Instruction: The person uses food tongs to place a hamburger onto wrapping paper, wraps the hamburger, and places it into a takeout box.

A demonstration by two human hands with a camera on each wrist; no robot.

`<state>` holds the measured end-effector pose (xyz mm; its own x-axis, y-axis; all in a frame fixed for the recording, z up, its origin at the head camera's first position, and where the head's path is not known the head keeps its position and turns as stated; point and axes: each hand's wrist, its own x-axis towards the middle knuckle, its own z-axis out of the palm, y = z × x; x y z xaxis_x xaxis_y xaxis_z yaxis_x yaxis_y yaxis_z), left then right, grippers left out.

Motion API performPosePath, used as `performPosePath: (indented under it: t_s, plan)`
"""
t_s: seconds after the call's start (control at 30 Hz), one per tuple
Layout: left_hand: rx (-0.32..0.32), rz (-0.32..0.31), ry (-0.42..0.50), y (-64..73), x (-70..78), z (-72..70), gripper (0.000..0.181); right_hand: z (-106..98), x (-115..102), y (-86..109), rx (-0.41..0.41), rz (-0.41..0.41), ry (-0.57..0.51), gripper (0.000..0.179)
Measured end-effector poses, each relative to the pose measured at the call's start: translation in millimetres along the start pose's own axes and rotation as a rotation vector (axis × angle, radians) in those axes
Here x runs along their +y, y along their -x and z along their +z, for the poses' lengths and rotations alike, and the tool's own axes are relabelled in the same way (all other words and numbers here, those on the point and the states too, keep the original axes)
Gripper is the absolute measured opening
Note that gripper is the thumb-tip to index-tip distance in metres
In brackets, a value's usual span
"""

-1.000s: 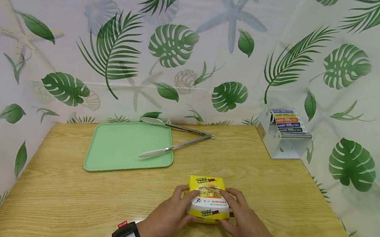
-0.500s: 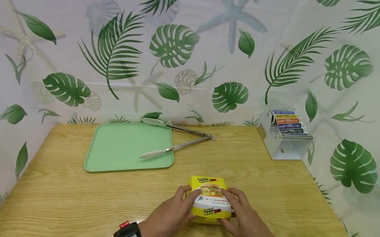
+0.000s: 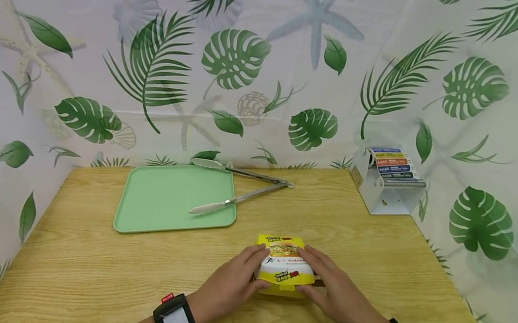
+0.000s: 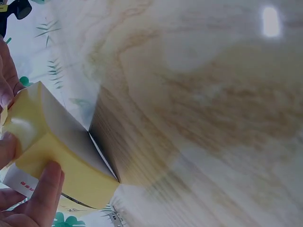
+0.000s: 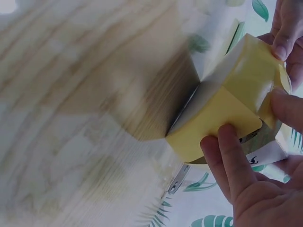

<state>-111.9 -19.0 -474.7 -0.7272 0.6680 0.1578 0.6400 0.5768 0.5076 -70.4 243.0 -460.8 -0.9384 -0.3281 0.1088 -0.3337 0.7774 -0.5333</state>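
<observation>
A yellow and white burger box with a printed burger on its lid stands low over the wooden table, near the front centre of the head view. My left hand grips its left side, thumb at the front. From the other side my right hand holds it, fingers along the lid edge and thumb low at the front. Both wrist views show the box's pale underside facing the table at an angle. A gap shows between lid and base at the right side of the box. Its inside is hidden.
A green tray lies at the back left, with open metal tongs partly across its right edge. A white dispenser with a roll of coloured labels stands at the back right. Leaf-patterned sheeting borders the wooden table.
Both hands and the box have shifted slightly away from me. The box's front flap is more visible, and the right wrist strap has come further into view.
</observation>
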Motion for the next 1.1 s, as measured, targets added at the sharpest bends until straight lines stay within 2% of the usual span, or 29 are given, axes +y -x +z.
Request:
performPosePath:
  t_s: [0.13,0.27,0.47,0.67,0.93,1.1]
  plan:
    - [0.006,-0.009,-0.001,-1.3,-1.1,-2.5,0.063,-0.5,1.8,-4.3,-0.019,0.001,-0.085,0.066]
    - [0.0,-0.021,0.024,-1.8,-1.6,-2.6,0.064,0.4,0.6,-7.2,-0.035,0.022,-0.092,0.064]
    - [0.017,-0.073,0.104,-2.4,-0.3,-1.7,0.066,2.3,-1.3,-7.2,-0.011,0.041,-0.074,0.065]
    - [0.036,-0.112,0.17,-3.8,1.9,-2.8,0.07,4.8,-2.3,-8.0,-0.005,0.052,-0.117,0.063]
    - [0.091,-0.102,0.135,-4.5,1.3,-2.2,0.062,5.6,-2.8,-6.7,0.01,0.034,-0.159,0.065]
    - [0.091,-0.098,0.124,-3.6,-0.3,-4.5,0.06,3.7,-1.1,-9.1,0.029,0.015,-0.178,0.064]
